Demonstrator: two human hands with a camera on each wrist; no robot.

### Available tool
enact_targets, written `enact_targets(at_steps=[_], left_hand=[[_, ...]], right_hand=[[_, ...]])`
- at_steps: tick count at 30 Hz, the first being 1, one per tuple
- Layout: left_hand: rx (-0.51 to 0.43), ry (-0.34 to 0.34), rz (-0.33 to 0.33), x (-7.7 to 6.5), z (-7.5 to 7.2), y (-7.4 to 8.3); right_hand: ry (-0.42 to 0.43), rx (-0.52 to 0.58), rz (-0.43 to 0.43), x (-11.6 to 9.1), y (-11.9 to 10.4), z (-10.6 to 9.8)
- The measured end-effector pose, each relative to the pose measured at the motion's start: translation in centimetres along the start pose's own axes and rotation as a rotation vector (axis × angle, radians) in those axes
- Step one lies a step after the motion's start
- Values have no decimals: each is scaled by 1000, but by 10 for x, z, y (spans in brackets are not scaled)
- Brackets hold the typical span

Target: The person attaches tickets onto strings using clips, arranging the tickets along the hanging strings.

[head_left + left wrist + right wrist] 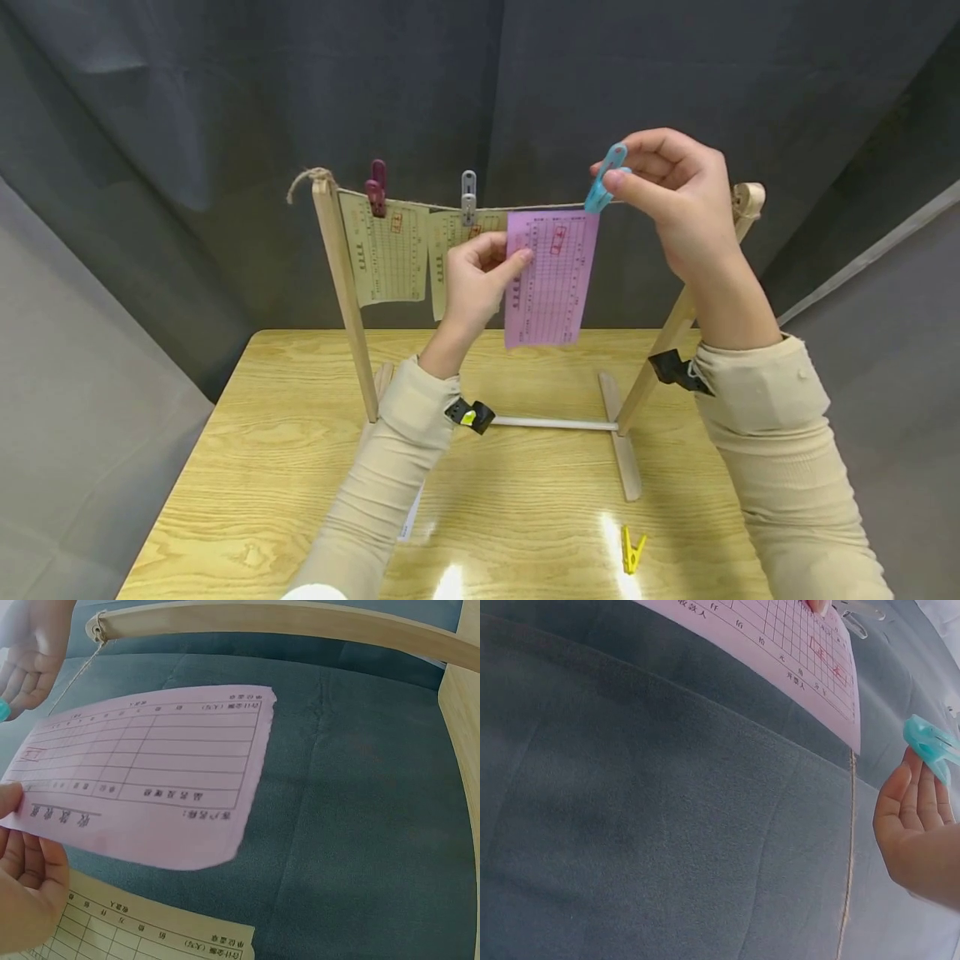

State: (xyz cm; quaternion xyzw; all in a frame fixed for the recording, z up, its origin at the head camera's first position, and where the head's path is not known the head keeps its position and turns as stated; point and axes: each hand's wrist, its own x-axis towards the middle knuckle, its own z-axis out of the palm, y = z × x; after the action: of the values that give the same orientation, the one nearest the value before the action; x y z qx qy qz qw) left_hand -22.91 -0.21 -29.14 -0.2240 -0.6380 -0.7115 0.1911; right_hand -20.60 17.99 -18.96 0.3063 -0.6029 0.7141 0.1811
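Note:
My left hand (477, 279) pinches the left edge of a pink receipt slip (555, 283) between thumb and fingers, its top edge up at the twine line (536, 207). My right hand (678, 196) holds a light blue clothespin (606, 177) by its handles, with its tip close over the slip's upper right corner. In the right wrist view the blue clothespin (930, 746) stands apart from the paper. Two yellow slips hang to the left: one (390, 258) under a maroon clothespin (377, 190), the other (441, 287) under a grey clothespin (468, 198), partly hidden by my left hand.
A wooden frame with a left post (345, 300) and a right post (660, 354) carries the line above the wood-grain table (247, 475). A yellow clothespin (632, 550) lies near the front. A white slip (411, 517) shows beside my left sleeve. Dark curtain hangs behind.

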Motion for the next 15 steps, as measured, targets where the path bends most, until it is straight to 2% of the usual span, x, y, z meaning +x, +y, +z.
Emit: enact_targets(at_steps=[10, 15], left_hand=[[-16, 1, -35, 3, -1, -3], [-20, 3, -35, 4, 0, -4]], right_hand=[[15, 35, 100, 15, 6, 2], [7, 25, 116, 19, 12, 3]])
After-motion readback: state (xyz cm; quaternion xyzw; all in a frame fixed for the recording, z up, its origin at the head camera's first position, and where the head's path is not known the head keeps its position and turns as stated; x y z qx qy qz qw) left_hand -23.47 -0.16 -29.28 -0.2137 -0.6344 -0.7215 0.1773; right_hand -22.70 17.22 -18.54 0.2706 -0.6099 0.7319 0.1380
